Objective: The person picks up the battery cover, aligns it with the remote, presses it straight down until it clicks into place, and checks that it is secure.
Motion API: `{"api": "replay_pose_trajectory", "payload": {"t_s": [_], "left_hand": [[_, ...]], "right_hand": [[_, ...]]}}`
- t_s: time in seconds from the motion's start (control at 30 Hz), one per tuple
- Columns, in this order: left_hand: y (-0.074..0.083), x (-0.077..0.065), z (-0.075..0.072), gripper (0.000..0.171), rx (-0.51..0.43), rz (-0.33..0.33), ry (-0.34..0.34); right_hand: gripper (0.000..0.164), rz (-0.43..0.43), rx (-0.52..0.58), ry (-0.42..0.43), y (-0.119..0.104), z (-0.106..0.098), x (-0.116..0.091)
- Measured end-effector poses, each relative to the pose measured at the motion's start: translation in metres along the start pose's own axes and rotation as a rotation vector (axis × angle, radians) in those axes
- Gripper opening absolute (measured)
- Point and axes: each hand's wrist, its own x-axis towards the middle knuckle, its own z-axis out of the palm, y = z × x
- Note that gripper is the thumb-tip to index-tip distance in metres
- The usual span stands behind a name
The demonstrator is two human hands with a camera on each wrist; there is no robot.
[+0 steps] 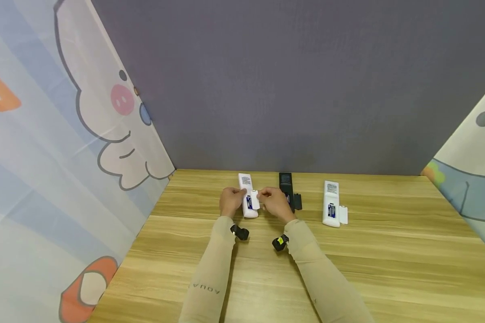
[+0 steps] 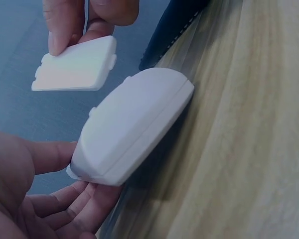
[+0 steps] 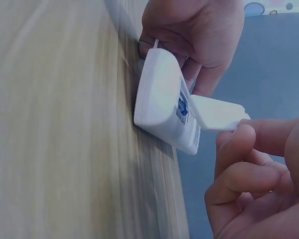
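Observation:
On the left of the row lies a white remote control [image 1: 245, 181], back side up, with blue batteries [image 1: 249, 203] showing in its bay. My left hand [image 1: 231, 201] holds its left edge; the left wrist view shows thumb and fingers on either side of the remote's end [image 2: 132, 122]. Between thumb and fingertip, my right hand [image 1: 276, 202] pinches the white battery cover [image 1: 255, 200] at one edge. The cover [image 3: 218, 113] is tilted beside the bay and held above the remote in the left wrist view.
A black remote [image 1: 285, 181] lies just right of the right hand, with its black cover [image 1: 297, 201] beside it. Further right is another white remote [image 1: 331, 197] with batteries in it and a white cover [image 1: 343, 215] alongside. A dark grey panel [image 1: 275, 89] stands behind the wooden table [image 1: 388, 251].

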Motion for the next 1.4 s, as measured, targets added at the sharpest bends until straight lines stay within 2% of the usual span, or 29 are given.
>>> {"api": "replay_pose_trajectory", "payload": {"t_s": [0.2, 0.4, 0.8, 1.4], "left_hand": [[-0.001, -0.001, 0.000, 0.028, -0.058, 0.011, 0.020], [-0.002, 0.000, 0.000, 0.027, -0.136, 0.034, 0.010], [0.002, -0.005, 0.000, 0.028, -0.292, 0.025, -0.061], [0.004, -0.006, -0.005, 0.028, -0.367, 0.022, -0.098]], "right_hand": [[0.012, -0.013, 0.040, 0.000, -0.001, 0.003, -0.003], [0.011, -0.022, 0.092, 0.001, -0.003, 0.003, -0.005], [0.011, -0.046, 0.141, -0.013, -0.002, 0.002, -0.007], [0.010, -0.050, 0.145, -0.023, -0.004, 0.004, -0.011]]}}
